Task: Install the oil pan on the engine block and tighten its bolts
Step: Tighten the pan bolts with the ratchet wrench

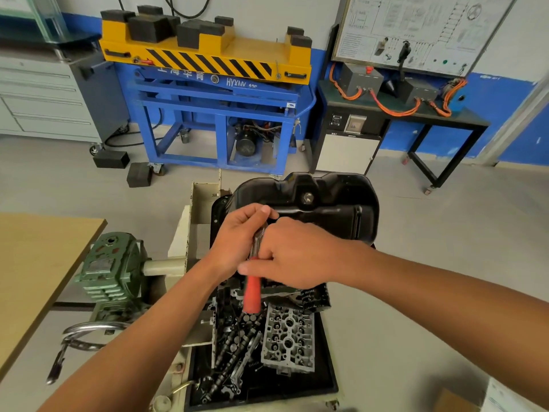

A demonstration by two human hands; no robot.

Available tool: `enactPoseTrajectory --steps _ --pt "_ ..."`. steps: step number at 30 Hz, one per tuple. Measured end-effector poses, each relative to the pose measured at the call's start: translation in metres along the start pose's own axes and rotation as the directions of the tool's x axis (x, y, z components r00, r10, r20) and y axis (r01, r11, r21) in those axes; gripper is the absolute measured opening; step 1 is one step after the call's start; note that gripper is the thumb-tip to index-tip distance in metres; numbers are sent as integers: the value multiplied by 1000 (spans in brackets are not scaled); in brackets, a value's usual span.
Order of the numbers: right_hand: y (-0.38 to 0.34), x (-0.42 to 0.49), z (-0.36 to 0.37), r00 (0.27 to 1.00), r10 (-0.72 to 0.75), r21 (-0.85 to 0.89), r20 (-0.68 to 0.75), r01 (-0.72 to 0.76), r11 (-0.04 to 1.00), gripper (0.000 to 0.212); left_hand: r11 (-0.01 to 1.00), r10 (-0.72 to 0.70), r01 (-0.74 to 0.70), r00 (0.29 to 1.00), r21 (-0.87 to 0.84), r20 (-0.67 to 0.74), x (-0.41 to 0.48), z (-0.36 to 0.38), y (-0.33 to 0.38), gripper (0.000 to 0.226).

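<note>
At far left, a wooden tabletop [35, 263] is seen, with a green gearbox [110, 269] just beside its edge and a chrome handwheel [89, 331] below that. A cream stand frame [190, 233] is coupled to the gearbox by a shaft.

At centre, the left hand [237, 239] is wrapped round the upper metal end of a ratchet wrench [252, 292]. The tool head is hidden under the fingers. The wrench's red grip is left exposed below both hands and angled down toward the camera. The right hand [294, 254] is curled round the shaft just above the red grip, touching the left hand.

The black oil pan [332, 203] is seated behind the hands on the stand-mounted engine, sump side up, with the drain plug [308, 197] visible. The block beneath is mostly hidden, so bolt seating cannot be told.

Below the hands, a black tray [326, 382] is loaded with camshafts [234, 349] and a cylinder head [288, 337].

Behind, a blue-and-yellow lift [208, 60] is parked. At right, a black bench [401, 114] carries orange cables.
</note>
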State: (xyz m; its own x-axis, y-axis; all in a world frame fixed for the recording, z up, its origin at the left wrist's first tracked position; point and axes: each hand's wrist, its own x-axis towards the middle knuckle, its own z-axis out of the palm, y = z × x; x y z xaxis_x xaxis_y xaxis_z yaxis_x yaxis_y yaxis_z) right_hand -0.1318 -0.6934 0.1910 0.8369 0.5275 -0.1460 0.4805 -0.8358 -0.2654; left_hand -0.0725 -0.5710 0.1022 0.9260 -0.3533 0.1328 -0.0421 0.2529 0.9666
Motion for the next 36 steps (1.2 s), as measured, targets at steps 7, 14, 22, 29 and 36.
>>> enactPoseTrajectory --steps 7,14,22,29,36 --pt "-11 9 3 1000 -4 142 -20 7 990 57 997 -60 66 990 -47 124 3 -7 -3 36" --pt "10 5 -14 981 55 67 186 -68 995 52 994 -89 80 987 69 134 5 -8 -6 42" --pt "29 4 -35 972 182 -181 150 -154 971 28 991 -130 123 968 48 215 8 -15 -8 47" --pt "40 11 -28 966 106 -474 -238 -210 855 5 983 -159 179 937 -37 310 5 -12 -1 65" --pt "46 3 -25 972 106 -413 -209 -186 891 30 989 -135 144 947 -12 293 5 -16 0 58"
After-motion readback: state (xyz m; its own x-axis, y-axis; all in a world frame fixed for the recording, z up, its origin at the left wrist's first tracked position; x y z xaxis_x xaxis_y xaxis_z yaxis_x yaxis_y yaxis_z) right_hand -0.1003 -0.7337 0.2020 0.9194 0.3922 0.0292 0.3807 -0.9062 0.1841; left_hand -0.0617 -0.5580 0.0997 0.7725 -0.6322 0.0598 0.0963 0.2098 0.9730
